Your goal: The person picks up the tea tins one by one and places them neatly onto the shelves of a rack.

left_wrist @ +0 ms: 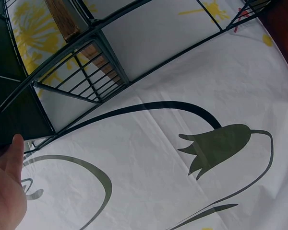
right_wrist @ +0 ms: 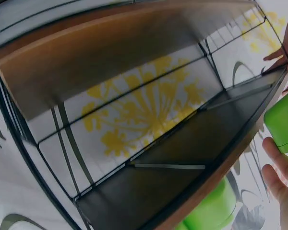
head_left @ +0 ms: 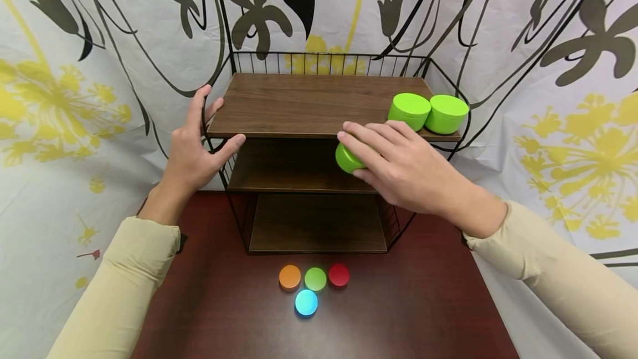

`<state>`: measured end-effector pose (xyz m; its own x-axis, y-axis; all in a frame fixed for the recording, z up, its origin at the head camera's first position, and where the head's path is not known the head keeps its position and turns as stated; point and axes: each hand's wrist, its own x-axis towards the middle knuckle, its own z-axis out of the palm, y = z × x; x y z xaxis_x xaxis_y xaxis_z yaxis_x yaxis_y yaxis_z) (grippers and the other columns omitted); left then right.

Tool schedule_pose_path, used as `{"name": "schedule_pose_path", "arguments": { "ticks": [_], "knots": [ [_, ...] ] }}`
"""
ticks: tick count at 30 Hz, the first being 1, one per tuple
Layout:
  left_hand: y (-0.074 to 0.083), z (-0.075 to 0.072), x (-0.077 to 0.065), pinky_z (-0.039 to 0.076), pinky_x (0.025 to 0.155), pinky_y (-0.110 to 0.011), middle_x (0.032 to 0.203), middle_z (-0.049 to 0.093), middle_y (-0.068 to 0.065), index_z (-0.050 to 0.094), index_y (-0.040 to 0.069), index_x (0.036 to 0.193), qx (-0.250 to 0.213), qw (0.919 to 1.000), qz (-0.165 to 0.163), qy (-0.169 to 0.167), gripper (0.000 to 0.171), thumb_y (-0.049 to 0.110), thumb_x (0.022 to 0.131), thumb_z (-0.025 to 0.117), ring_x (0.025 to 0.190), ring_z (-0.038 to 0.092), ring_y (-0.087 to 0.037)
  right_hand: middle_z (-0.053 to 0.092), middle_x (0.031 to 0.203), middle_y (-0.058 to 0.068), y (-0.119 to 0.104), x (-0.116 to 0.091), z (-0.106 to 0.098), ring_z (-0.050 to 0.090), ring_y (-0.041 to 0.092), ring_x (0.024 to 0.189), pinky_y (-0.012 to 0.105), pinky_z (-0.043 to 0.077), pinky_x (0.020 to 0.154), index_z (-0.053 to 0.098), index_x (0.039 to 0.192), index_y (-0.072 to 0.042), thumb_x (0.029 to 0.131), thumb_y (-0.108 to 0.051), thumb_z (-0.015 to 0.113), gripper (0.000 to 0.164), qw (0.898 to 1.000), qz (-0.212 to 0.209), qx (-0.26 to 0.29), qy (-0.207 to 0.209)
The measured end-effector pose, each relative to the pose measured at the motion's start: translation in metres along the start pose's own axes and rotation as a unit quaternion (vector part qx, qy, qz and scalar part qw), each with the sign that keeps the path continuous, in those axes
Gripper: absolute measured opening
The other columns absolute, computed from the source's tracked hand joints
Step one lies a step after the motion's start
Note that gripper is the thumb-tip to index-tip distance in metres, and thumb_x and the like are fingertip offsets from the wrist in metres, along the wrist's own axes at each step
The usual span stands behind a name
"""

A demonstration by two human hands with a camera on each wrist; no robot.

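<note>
My right hand [head_left: 399, 165] grips a green round lidded container [head_left: 347, 158] from above, in front of the shelf rack's upper boards. In the right wrist view, fingers [right_wrist: 273, 179] hold that container [right_wrist: 282, 120] near a board's edge. At the rack's left side, my left hand [head_left: 191, 151] touches the top tier, its thumb by the front edge and its fingers extended along the side wire. The left wrist view shows part of this hand [left_wrist: 7, 187] against the rack. Two similar green containers [head_left: 410, 109] stand side by side at the top board's right end.
The black wire rack has three brown boards: top [head_left: 319, 101], middle [head_left: 289, 168] and bottom [head_left: 319, 226]. On the dark red table [head_left: 209, 303] in front lie an orange disc [head_left: 290, 277], a green disc [head_left: 315, 279], a red disc [head_left: 339, 275] and a blue disc [head_left: 306, 302]. Patterned cloth [head_left: 563, 159] surrounds the rack.
</note>
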<state>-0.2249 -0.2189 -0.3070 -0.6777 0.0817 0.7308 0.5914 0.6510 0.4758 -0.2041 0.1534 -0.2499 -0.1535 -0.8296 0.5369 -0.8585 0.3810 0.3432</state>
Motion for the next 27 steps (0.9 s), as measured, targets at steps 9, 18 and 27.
{"name": "schedule_pose_path", "arguments": {
  "ticks": [9, 18, 27],
  "knots": [
    [0.0, 0.0, 0.0, 0.046, 0.092, -0.051, 0.142, 0.056, -0.003, 0.03, 0.019, 0.156, -0.001, 1.0, -0.001, -0.001, 0.085, 0.031, 0.087, 0.076, 0.118, 0.062, -0.035, 0.053, 0.143, 0.019, 0.018, 0.007, -0.006, 0.056, 0.039, 0.118, 0.053, 0.042, 0.096, 0.048, 0.145, 0.002, 0.101, -0.022, 0.055, 0.05, 1.0, 0.008, -0.005, 0.016],
    [0.0, 0.0, 0.0, 0.047, 0.092, -0.051, 0.141, 0.057, -0.003, 0.03, 0.02, 0.156, -0.005, 1.0, 0.0, 0.003, 0.084, 0.031, 0.087, 0.076, 0.117, 0.063, -0.034, 0.052, 0.145, 0.018, 0.028, 0.012, -0.009, 0.055, 0.037, 0.119, 0.052, 0.041, 0.096, 0.047, 0.146, 0.0, 0.093, -0.015, 0.067, 0.058, 1.0, 0.027, -0.01, -0.001],
    [0.0, 0.001, 0.0, 0.046, 0.096, -0.05, 0.14, 0.058, -0.003, 0.031, 0.021, 0.156, -0.007, 1.0, -0.002, 0.007, 0.084, 0.031, 0.086, 0.077, 0.118, 0.062, -0.032, 0.052, 0.144, 0.02, 0.039, 0.015, -0.007, 0.055, 0.038, 0.12, 0.052, 0.041, 0.096, 0.048, 0.145, -0.001, 0.094, -0.015, 0.068, 0.057, 0.999, 0.042, -0.022, -0.026]
  ]
}}
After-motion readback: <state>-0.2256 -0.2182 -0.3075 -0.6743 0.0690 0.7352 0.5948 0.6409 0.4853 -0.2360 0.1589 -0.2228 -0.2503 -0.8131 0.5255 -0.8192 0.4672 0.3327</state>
